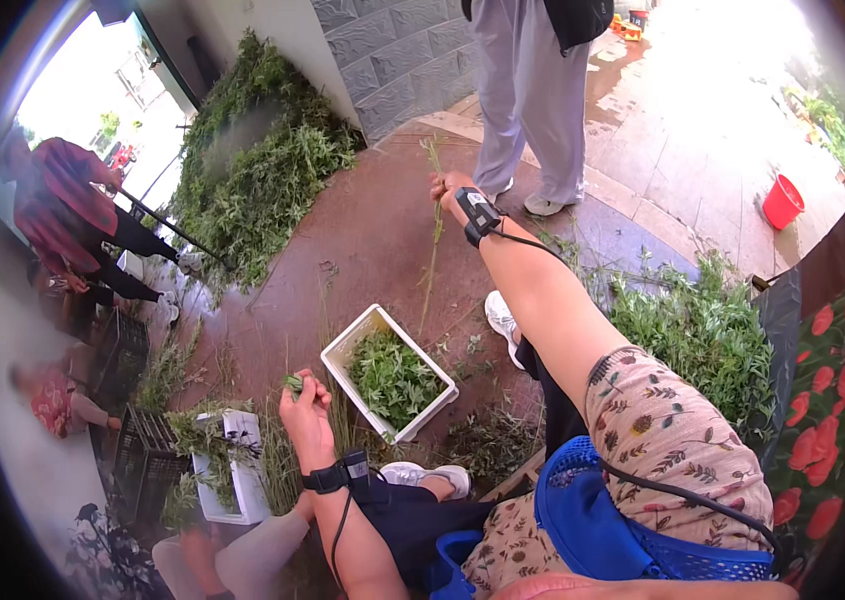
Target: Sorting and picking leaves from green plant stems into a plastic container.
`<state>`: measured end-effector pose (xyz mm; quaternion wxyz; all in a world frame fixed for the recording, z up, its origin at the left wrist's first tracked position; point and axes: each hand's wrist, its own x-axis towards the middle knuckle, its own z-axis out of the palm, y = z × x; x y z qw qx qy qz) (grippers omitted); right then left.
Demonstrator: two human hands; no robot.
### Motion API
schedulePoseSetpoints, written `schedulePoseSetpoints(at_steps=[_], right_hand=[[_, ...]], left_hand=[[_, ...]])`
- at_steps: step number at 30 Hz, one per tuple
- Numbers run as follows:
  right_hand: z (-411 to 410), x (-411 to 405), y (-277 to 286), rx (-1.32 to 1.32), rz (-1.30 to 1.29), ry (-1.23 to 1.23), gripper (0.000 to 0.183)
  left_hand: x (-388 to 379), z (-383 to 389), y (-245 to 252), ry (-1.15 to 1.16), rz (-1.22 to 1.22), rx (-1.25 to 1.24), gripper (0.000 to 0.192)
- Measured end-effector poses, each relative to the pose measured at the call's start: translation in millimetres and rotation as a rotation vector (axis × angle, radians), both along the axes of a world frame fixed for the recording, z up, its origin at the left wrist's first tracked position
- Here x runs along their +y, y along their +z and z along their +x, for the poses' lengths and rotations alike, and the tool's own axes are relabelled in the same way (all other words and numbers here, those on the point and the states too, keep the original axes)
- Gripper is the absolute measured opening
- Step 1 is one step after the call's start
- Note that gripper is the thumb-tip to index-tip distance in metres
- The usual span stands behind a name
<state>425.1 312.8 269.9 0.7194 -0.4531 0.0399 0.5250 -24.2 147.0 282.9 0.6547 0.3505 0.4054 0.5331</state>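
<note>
Stretched out ahead, my right hand (454, 189) grips a long thin plant stalk (434, 259). A few leaves show at its upper end, while the lower length hangs mostly bare toward the floor. My left hand (308, 409) is raised with fingers curled around a small bunch of green leaves (293, 383). Just right of that hand stands a white plastic basket (338, 375) on the floor. Inside it lie loose green leaves (395, 377), below the rim. Both of my wrists carry strapped black devices with cables.
A tall heap of leafy stalks (265, 165) leans at the wall. More cut plants (700, 337) lie at my right. A standing person (531, 97) is ahead; others are at left, near black crates (145, 450) and a white container (242, 472). A red bucket (782, 202) stands outside.
</note>
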Motion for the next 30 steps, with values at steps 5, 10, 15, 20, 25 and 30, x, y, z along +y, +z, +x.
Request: schedulePoseSetpoints(at_steps=[5,10,15,20,25,30], right_hand=[[-3,-8,5,0.011,0.006,0.028,0.014],[-38,-56,26,-0.022,0.186,0.299,0.015],[-113,-126,41,-0.187,0.278,0.658,0.02],[-184,-158,36,-0.293,0.378,0.919,0.021],[-225,-183,7,-0.202,0.267,1.087,0.021],[-239,-193,-4,-0.311,0.263,1.157,0.022]], left_hand=[[3,5,6,-0.008,0.01,-0.009,0.013],[2,11,14,-0.05,0.008,-0.143,0.011],[2,13,13,-0.099,0.031,-0.284,0.015],[2,8,7,-0.103,0.022,-0.288,0.017],[3,8,7,-0.064,0.046,-0.319,0.024],[9,16,4,0.063,0.185,0.041,0.024]])
